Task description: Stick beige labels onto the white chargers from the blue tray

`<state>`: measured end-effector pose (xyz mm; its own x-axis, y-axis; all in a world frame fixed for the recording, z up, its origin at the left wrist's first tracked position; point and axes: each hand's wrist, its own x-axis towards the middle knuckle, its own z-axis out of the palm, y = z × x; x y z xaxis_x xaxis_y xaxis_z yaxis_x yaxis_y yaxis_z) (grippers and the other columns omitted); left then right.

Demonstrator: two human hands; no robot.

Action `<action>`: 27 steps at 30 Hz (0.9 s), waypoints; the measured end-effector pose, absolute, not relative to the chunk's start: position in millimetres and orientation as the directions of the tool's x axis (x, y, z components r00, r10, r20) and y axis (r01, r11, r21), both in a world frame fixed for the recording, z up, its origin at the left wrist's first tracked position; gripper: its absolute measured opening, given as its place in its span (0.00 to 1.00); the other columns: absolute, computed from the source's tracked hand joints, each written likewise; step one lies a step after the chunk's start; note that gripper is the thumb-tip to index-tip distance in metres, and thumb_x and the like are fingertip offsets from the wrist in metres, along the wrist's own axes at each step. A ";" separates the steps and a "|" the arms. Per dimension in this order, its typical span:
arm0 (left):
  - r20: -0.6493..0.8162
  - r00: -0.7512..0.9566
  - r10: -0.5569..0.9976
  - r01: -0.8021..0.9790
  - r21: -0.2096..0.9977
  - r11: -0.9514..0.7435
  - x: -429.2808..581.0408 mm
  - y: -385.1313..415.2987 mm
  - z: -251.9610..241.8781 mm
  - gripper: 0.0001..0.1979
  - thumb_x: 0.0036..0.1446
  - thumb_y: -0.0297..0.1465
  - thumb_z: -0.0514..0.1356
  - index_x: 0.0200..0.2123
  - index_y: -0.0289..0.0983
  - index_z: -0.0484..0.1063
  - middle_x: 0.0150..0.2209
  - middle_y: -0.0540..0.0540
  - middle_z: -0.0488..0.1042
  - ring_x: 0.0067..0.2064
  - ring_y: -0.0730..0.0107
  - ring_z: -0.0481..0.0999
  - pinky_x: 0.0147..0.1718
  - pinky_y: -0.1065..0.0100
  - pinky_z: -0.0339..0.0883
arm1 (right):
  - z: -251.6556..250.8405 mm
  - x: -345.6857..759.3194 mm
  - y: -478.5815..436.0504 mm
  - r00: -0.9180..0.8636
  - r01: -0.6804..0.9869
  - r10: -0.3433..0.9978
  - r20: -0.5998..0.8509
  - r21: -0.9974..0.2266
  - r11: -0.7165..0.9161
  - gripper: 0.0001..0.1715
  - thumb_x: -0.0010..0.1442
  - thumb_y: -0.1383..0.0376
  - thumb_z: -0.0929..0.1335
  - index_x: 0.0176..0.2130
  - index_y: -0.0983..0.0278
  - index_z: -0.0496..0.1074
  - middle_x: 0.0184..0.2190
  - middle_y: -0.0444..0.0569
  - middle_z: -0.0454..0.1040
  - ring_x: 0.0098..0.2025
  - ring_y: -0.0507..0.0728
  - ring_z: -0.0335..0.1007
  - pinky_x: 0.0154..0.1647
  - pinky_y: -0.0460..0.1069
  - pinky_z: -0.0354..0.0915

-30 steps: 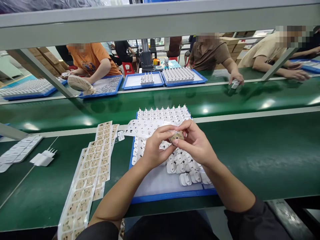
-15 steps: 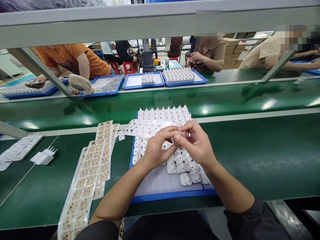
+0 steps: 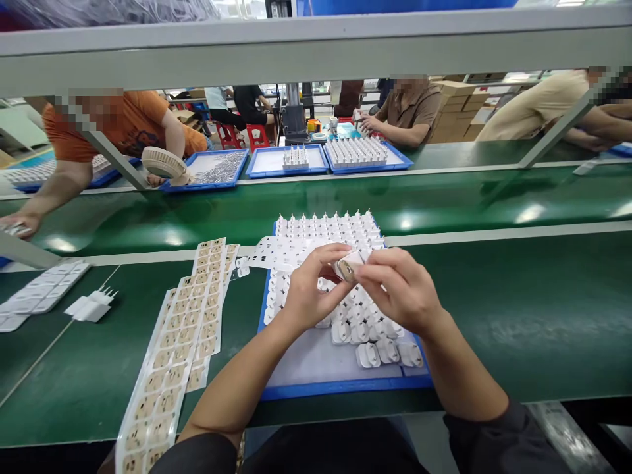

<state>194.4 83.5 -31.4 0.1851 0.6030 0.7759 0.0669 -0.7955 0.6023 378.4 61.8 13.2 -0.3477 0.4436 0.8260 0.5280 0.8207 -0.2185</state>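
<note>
Both my hands meet above a blue tray of small white plug adapters. My left hand pinches one white adapter with a tan sticker on its face. My right hand closes its fingers on the same adapter from the right. Upright adapters with pins fill the tray's far end. A white backing sheet with empty cut-outs lies over the tray's left corner.
Strips of tan stickers lie left of the tray on the green belt. White parts sit further left. Across the belt, other people work at blue trays; one person's hand reaches onto the belt. A grey frame bar spans overhead.
The adapter has turned in my fingers, so its tan sticker face shows less. The person at far left now reaches a hand down onto the belt. The view has shifted slightly.
</note>
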 end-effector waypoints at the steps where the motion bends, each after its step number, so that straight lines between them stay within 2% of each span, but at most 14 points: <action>1: 0.756 0.166 0.633 0.060 0.633 -0.772 193.3 84.2 -30.4 0.20 0.58 0.27 0.68 0.52 0.39 0.68 0.53 0.39 0.76 0.38 0.73 0.82 0.31 0.74 0.78 | 16.3 380.1 58.2 -0.441 0.490 0.430 0.788 -0.189 0.851 0.11 0.64 0.71 0.69 0.43 0.55 0.75 0.38 0.49 0.75 0.37 0.58 0.74 0.34 0.52 0.73; 3: 0.705 0.117 0.700 0.069 0.697 -0.714 189.9 87.1 -27.5 0.20 0.57 0.29 0.69 0.51 0.39 0.68 0.53 0.40 0.77 0.32 0.77 0.81 0.28 0.75 0.75 | 25.3 383.5 43.9 -0.630 0.354 0.434 0.644 -0.260 0.899 0.10 0.66 0.70 0.68 0.46 0.56 0.72 0.40 0.51 0.77 0.38 0.57 0.75 0.35 0.51 0.73; 5: 0.657 0.064 0.751 0.101 0.744 -0.660 185.4 90.3 -23.6 0.20 0.56 0.31 0.70 0.50 0.39 0.69 0.51 0.42 0.78 0.29 0.79 0.79 0.25 0.77 0.71 | 34.5 383.2 21.7 -0.769 0.257 0.441 0.463 -0.407 0.876 0.09 0.69 0.69 0.66 0.47 0.56 0.70 0.39 0.50 0.79 0.37 0.56 0.77 0.34 0.50 0.73; 8: 0.672 0.007 0.741 0.159 0.731 -0.664 177.4 91.0 -15.5 0.20 0.53 0.33 0.71 0.48 0.38 0.71 0.47 0.44 0.79 0.30 0.76 0.77 0.24 0.75 0.69 | 32.5 371.5 -13.5 -0.816 0.325 0.512 0.267 -0.521 0.789 0.10 0.70 0.68 0.63 0.47 0.52 0.68 0.32 0.47 0.80 0.30 0.59 0.78 0.29 0.52 0.72; 9: 0.697 -0.009 0.717 0.168 0.708 -0.686 174.2 90.0 -12.0 0.20 0.53 0.33 0.71 0.48 0.38 0.71 0.46 0.44 0.79 0.32 0.74 0.77 0.25 0.74 0.70 | 24.0 364.7 -22.7 -0.844 0.310 0.492 0.215 -0.552 0.774 0.11 0.69 0.68 0.63 0.47 0.50 0.67 0.31 0.46 0.80 0.28 0.60 0.78 0.26 0.53 0.71; 11: 0.731 -0.032 0.681 0.161 0.676 -0.719 166.7 86.3 -3.1 0.22 0.53 0.32 0.71 0.50 0.38 0.71 0.47 0.45 0.79 0.34 0.73 0.77 0.30 0.73 0.73 | -7.5 346.6 -36.3 -0.884 0.266 0.447 0.139 -0.638 0.723 0.18 0.64 0.68 0.64 0.50 0.46 0.67 0.30 0.46 0.80 0.26 0.62 0.79 0.23 0.54 0.72; 13: 0.717 -0.034 0.696 0.166 0.691 -0.704 157.7 79.5 8.8 0.25 0.55 0.31 0.70 0.55 0.40 0.69 0.51 0.45 0.77 0.34 0.74 0.78 0.33 0.73 0.75 | -54.6 322.7 -46.7 -0.889 0.243 0.440 0.122 -0.691 0.681 0.25 0.61 0.66 0.65 0.56 0.47 0.66 0.36 0.51 0.81 0.31 0.66 0.81 0.27 0.56 0.75; 15: 0.688 -0.044 0.724 0.210 0.715 -0.667 147.0 69.6 22.9 0.26 0.58 0.32 0.67 0.59 0.42 0.68 0.55 0.45 0.74 0.38 0.74 0.79 0.36 0.74 0.76 | -107.8 293.9 -57.3 -0.905 0.205 0.410 0.116 -0.724 0.658 0.21 0.59 0.67 0.65 0.51 0.50 0.70 0.35 0.51 0.80 0.31 0.65 0.81 0.28 0.54 0.75; 17: 0.675 -0.061 0.735 0.285 0.717 -0.636 132.5 59.0 36.2 0.24 0.63 0.34 0.63 0.61 0.41 0.67 0.56 0.45 0.73 0.43 0.72 0.79 0.42 0.75 0.75 | -156.7 262.0 -68.3 -0.937 0.246 0.349 -0.013 -0.734 0.633 0.18 0.58 0.69 0.65 0.46 0.53 0.74 0.36 0.51 0.80 0.35 0.66 0.82 0.32 0.54 0.75; 19: 0.675 -0.069 0.735 0.374 0.700 -0.608 110.3 52.2 43.8 0.22 0.64 0.35 0.60 0.61 0.42 0.67 0.56 0.46 0.73 0.46 0.71 0.79 0.45 0.74 0.74 | -195.7 227.7 -77.9 -0.949 0.259 0.307 -0.076 -0.744 0.616 0.16 0.59 0.72 0.65 0.44 0.56 0.75 0.39 0.51 0.80 0.38 0.65 0.81 0.36 0.55 0.75; 21: 0.673 -0.101 0.733 0.460 0.684 -0.566 76.9 51.3 40.6 0.21 0.63 0.36 0.62 0.58 0.43 0.70 0.56 0.46 0.73 0.47 0.69 0.79 0.45 0.72 0.73 | -225.3 190.8 -85.4 -0.958 0.258 0.260 -0.124 -0.768 0.585 0.10 0.63 0.71 0.67 0.41 0.59 0.76 0.38 0.48 0.80 0.39 0.61 0.80 0.41 0.54 0.75; 22: 0.668 -0.137 0.731 0.501 0.684 -0.531 55.9 52.2 34.3 0.20 0.61 0.37 0.63 0.56 0.43 0.71 0.56 0.46 0.74 0.47 0.67 0.79 0.45 0.70 0.74 | -237.3 171.6 -88.6 -0.961 0.259 0.234 -0.148 -0.781 0.569 0.05 0.66 0.68 0.68 0.41 0.62 0.76 0.38 0.48 0.79 0.40 0.59 0.79 0.43 0.54 0.75; 24: 0.641 -0.237 0.730 0.580 0.696 -0.423 6.8 53.5 13.1 0.21 0.59 0.37 0.65 0.55 0.41 0.72 0.55 0.44 0.76 0.48 0.64 0.78 0.47 0.68 0.73 | -257.2 133.1 -95.2 -0.963 0.263 0.189 -0.190 -0.808 0.527 0.11 0.70 0.60 0.68 0.47 0.64 0.75 0.44 0.49 0.78 0.42 0.56 0.77 0.44 0.54 0.75; 27: 0.477 -0.409 0.777 0.713 0.699 -0.053 -72.5 46.9 -30.4 0.20 0.56 0.34 0.67 0.52 0.40 0.74 0.52 0.44 0.78 0.51 0.62 0.76 0.49 0.66 0.72 | -276.0 85.4 -104.8 -0.975 0.222 0.132 -0.181 -0.861 0.457 0.17 0.71 0.58 0.67 0.54 0.64 0.72 0.50 0.51 0.75 0.46 0.58 0.76 0.45 0.55 0.76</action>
<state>-72.5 46.9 -30.4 -0.4094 0.7775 0.4775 0.7134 -0.0535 0.6987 85.4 -104.8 -276.0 -0.9746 0.1315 -0.1811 0.2218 0.4569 -0.8614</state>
